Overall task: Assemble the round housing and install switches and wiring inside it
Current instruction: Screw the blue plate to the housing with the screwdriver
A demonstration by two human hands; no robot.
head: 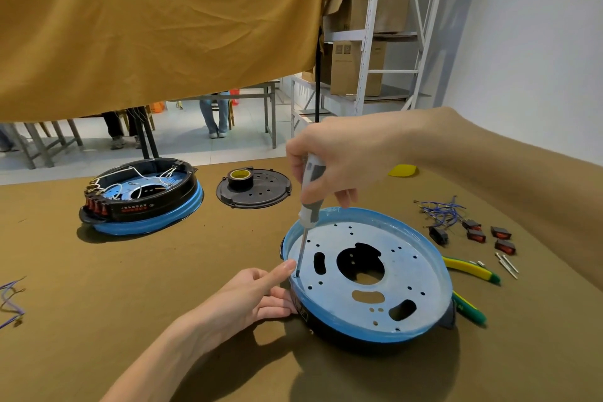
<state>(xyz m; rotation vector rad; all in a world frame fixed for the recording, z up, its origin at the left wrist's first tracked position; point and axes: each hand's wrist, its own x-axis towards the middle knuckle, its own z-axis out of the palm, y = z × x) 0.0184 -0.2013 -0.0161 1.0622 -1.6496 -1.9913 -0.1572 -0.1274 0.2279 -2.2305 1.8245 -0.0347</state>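
A round housing [421, 281] with a pale blue perforated plate and a blue rim lies on the table in front of me. My right hand [339, 160] grips a grey and white screwdriver [310, 199], its tip standing at a hole near the plate's left edge. My left hand [257, 294] holds the housing's left rim, the thumb lying beside the screwdriver tip. Red and black switches [486, 235] and a bundle of blue wires [440, 210] lie to the right of the housing.
A second housing [143, 202], wired and fitted with red switches, sits at the back left. A black round cover [261, 192] with a tape roll [239, 178] lies behind. Yellow-green pliers [470, 269], loose screws [507, 263], a yellow scrap [403, 170] and purple wires [11, 300] lie around.
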